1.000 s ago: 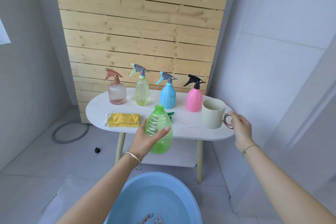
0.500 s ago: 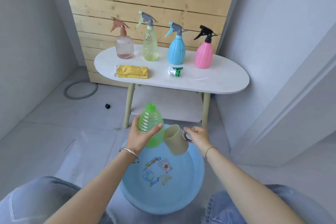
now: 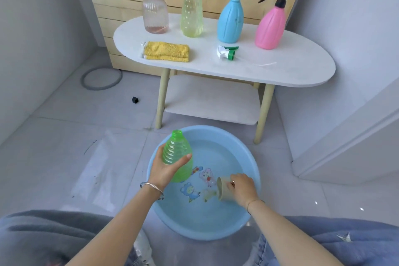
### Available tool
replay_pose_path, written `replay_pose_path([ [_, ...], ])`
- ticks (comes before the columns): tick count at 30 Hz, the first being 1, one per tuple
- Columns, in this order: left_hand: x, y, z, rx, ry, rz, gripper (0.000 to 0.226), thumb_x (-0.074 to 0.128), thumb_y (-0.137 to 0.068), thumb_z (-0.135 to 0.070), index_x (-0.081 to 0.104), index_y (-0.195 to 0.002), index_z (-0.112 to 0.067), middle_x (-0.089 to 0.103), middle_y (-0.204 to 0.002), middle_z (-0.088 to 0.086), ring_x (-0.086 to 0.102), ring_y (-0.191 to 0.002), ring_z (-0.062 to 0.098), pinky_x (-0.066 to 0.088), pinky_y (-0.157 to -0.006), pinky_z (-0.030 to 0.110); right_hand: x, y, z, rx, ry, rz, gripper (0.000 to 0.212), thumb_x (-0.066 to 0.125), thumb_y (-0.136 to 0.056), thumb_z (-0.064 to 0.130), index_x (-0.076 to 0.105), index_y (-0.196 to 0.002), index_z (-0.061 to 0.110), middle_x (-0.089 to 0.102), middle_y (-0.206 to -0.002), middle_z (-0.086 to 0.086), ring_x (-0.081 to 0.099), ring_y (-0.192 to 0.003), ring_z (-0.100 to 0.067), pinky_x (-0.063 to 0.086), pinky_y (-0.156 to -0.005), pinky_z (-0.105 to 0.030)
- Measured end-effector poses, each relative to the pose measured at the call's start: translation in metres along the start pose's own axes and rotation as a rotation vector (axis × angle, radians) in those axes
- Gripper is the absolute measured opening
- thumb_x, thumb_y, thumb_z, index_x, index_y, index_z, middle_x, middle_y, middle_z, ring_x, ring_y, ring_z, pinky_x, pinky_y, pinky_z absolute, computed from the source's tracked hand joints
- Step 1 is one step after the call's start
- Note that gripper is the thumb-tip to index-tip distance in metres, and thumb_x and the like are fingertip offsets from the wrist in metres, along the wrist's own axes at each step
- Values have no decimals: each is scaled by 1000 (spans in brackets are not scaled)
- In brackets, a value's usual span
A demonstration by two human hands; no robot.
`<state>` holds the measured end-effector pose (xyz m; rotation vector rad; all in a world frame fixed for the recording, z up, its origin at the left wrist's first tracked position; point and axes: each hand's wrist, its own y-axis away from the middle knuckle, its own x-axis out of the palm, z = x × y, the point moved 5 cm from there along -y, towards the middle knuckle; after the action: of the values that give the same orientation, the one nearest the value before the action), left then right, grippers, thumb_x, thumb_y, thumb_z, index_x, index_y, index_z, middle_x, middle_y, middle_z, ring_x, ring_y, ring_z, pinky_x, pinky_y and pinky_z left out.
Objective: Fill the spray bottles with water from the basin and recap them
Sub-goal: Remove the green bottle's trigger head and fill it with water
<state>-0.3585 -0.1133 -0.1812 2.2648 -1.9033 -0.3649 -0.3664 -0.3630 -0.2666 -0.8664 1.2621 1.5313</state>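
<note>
My left hand grips an uncapped green spray bottle, held upright above the left rim of the blue basin of water on the floor. My right hand holds a beige cup by its handle, tipped on its side and dipped into the water. The green bottle's sprayer cap lies on the white table. Four capped spray bottles stand along the table's back: clear pink, yellow-green, blue and pink.
A folded yellow cloth lies on the table's left part. A lower shelf sits under the table. A grey hose ring and a small black piece lie on the tiled floor. My knees flank the basin.
I have crouched down to the basin. My left hand brought the green bottle down from the table's front. My right hand took the cup off the table and lowered it into the water.
</note>
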Motion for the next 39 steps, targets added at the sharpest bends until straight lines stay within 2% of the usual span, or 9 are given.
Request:
replay_pose_path([
  [4,-6,-7,4,-7,-12,-19,53,83,-72,-20,55,-117,-18,67,-100,-6,64,-84,1,47,-57,7,14,-4,7,-21,16,28,40,39,-100,28,22,-63,24,27,-69,11,34,-82,-18,22,-71,-30],
  [9,-12,-11,8,-13,3,-40,61,87,-67,-23,55,-118,-16,66,-99,-7,64,-81,-1,47,-58,7,28,-8,12,-7,-104,57,42,43,-98,29,22,-62,24,34,-71,7,36,-81,-21,21,-69,-31],
  [12,-14,-11,8,-17,23,-44,55,83,-71,-20,55,-118,-16,67,-101,-4,64,-85,4,47,-61,11,32,-8,15,5,-274,82,43,50,-96,27,25,-61,24,33,-65,8,36,-75,-21,23,-66,-31],
  [17,-19,-9,0,2,75,-65,54,86,-69,-24,55,-114,-20,66,-101,-5,64,-84,3,46,-62,12,19,2,18,158,-778,50,39,57,-92,17,31,-63,15,29,-60,3,27,-59,-14,22,-52,-24],
  [23,-22,-4,-12,48,127,-66,52,82,-72,-23,54,-116,-20,66,-103,-4,64,-91,7,46,-66,17,-42,15,27,224,-1043,-102,31,58,-90,16,39,-66,11,25,-60,0,24,-52,-9,19,-44,-17],
  [28,-16,1,-26,104,154,-21,74,86,-57,-43,54,-120,-22,68,-106,-7,66,-93,5,49,-68,15,-119,23,29,182,-1145,-236,40,68,-86,32,39,-65,14,23,-63,2,25,-61,-13,18,-56,-28],
  [32,-5,6,-37,164,127,46,71,87,-60,-45,53,-119,-27,67,-105,-10,66,-90,-2,51,-71,14,-173,30,27,73,-1191,-304,36,74,-81,31,48,-70,9,30,-68,-5,33,-65,-15,24,-62,-28],
  [35,7,10,-42,193,78,117,75,82,-51,-54,54,-116,-32,68,-106,-10,66,-95,2,52,-81,23,-205,37,24,29,-1212,-347,48,76,-77,31,36,-54,19,33,-59,-1,38,-63,-15,25,-67,-30],
  [39,16,15,-44,243,-9,138,88,84,-47,-53,48,-124,-32,64,-112,-13,63,-99,-1,51,-82,16,-228,47,22,-22,-1240,-388,48,80,-68,36,37,-54,22,32,-65,-7,38,-65,-17,30,-72,-28],
])
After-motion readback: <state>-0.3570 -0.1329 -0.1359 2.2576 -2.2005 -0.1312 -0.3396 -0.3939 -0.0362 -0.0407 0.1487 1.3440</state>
